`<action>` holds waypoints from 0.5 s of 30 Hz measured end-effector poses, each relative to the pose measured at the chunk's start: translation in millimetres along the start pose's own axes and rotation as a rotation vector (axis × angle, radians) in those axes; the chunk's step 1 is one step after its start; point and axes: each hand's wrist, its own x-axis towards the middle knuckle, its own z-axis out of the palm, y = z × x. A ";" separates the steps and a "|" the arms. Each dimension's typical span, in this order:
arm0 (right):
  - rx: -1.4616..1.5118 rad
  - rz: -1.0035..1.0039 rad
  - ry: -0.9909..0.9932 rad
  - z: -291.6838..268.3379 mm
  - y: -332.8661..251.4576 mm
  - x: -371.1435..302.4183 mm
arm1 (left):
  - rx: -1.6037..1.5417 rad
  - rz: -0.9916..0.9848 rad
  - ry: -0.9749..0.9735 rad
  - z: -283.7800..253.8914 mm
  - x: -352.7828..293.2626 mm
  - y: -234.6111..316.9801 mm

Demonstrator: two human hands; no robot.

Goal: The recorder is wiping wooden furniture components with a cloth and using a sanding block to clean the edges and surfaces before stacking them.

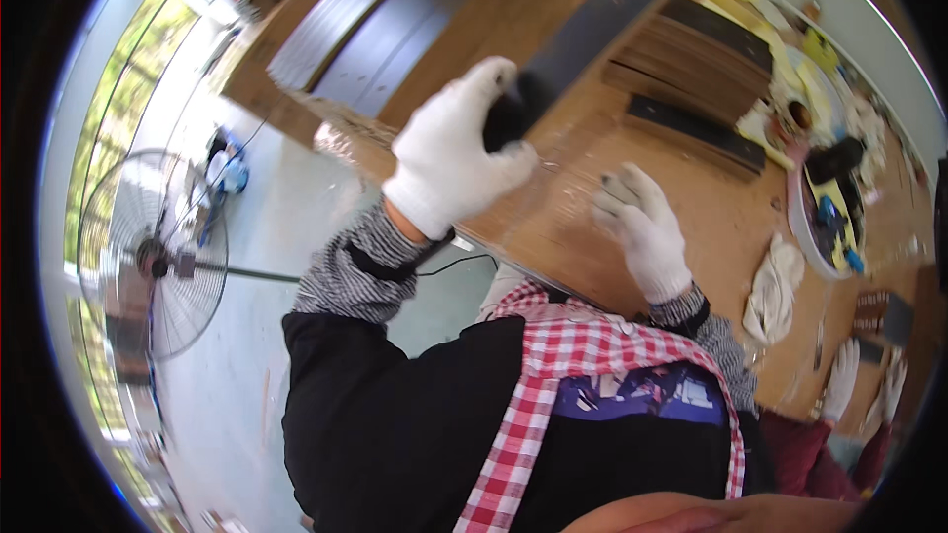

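A long, dark strip-like board with a brown side edge (592,35) slants across the table. My left hand (456,150), in a white glove, is closed around its near end, thumb on one side and fingers on the other. My right hand (647,229), also white-gloved, hovers over the brown tabletop (563,257) with loosely bent fingers, and nothing shows in it. One fingertip of that glove looks dark. Beyond it lies a stack of brown boards with a dark top (686,59). A dark strip board (696,133) rests in front of the stack.
A white basin (802,222) holding bottles and tools stands at the right, near a crumpled white glove (775,291). Another person's gloved hand (841,380) is at the lower right. Dark panels (390,49) lie at the far left; a fan (153,257) stands on the floor.
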 end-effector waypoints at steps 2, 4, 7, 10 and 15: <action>0.008 0.064 0.108 -20.2 12.7 -0.3 | 0.059 -0.134 0.038 -40.9 6.0 -12.1; 0.002 0.100 0.167 -49.2 32.3 -4.5 | 0.167 -0.296 0.068 -80.7 17.1 -25.2; 0.079 0.099 0.247 -82.7 59.2 -13.6 | 0.387 -0.497 0.068 -128.7 39.3 -58.2; 0.138 0.073 0.249 -86.2 66.6 -11.5 | 0.538 -0.550 -0.025 -152.9 60.1 -128.7; 0.104 0.043 0.239 -89.3 69.7 -7.9 | 0.610 -0.605 -0.219 -135.5 94.6 -141.5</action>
